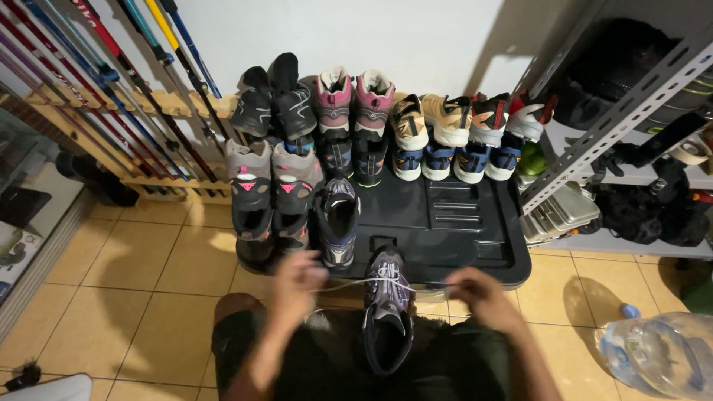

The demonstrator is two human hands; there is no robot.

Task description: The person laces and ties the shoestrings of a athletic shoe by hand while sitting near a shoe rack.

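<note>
Poles (111, 82) lean in a wooden rack along the left wall, with bare tiled floor (141, 275) open in front of them. The left hand (295, 281) pinches one end of a white lace (349, 283), pulled out sideways. Between the hands, a purple shoe (387, 312) lies on the lap, toe touching the near edge of a black lid (453, 223). The right hand (475, 292) pinches the other lace end. Rows of shoes (371, 119) crowd the lid's far edge. A metal shelf (624, 111) and water jug (661, 353) close off the right.
</note>
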